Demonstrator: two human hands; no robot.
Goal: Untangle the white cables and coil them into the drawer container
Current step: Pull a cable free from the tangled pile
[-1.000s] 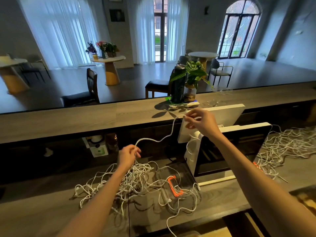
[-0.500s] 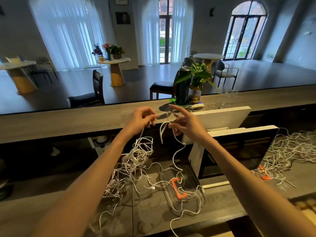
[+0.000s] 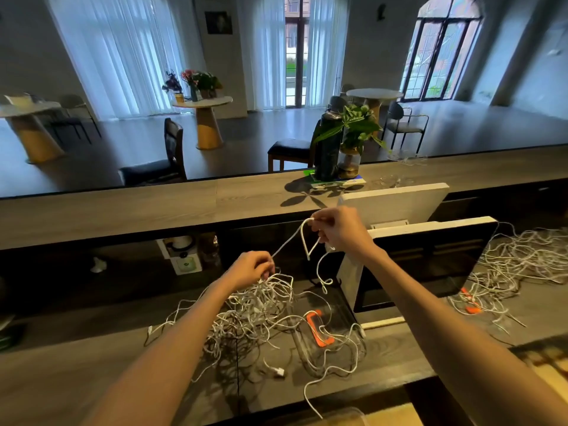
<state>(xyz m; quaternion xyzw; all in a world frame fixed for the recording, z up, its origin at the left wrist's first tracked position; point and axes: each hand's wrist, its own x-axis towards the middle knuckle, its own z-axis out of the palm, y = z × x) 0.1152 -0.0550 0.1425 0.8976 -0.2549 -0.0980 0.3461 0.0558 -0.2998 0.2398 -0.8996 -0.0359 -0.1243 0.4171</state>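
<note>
A tangled heap of white cables lies on the dark counter in front of me. My left hand grips a cable just above the heap. My right hand is raised higher and pinches the same white cable, which runs taut down to my left hand and hangs in a loop below my right fingers. A clear drawer container with an orange handle sits right of the heap, with loose cable strands draped over it.
A white-framed monitor stands just right of my right hand. A second pile of white cables lies at the far right. A dark bottle and a potted plant stand on the raised wooden ledge.
My left hand has dropped from beside my right hand down to the heap. The cable between my hands is now stretched taut. My right hand stays raised.
</note>
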